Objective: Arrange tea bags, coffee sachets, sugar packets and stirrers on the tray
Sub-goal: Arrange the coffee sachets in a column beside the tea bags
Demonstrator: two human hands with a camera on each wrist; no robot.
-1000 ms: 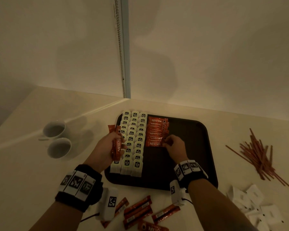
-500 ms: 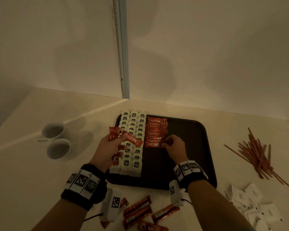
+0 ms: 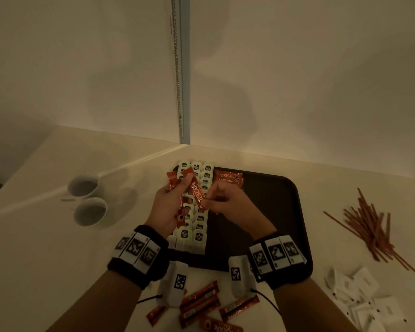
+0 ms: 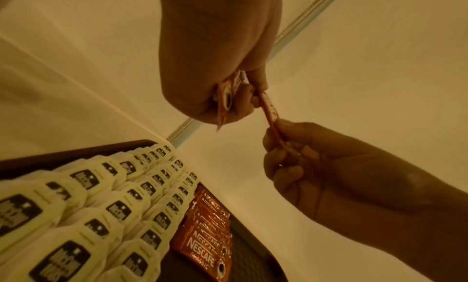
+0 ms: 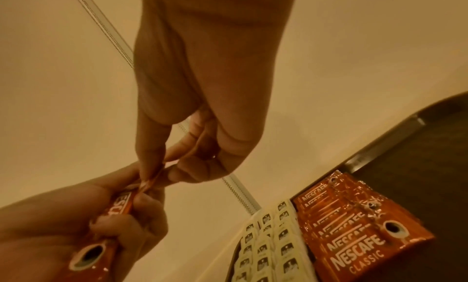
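Both hands grip one coffee sachet (image 3: 197, 192) above the tray (image 3: 295, 212): left hand (image 3: 168, 207) clutching spare sachets (image 3: 171, 183), right hand (image 3: 225, 200) pinching its end.

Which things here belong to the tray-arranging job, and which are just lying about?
Job: tray; tea bags; coffee sachets on the tray; passed sachet, pinched by left hand and right hand; loose sachets; stirrers; sugar packets.

Lying about: two cups.
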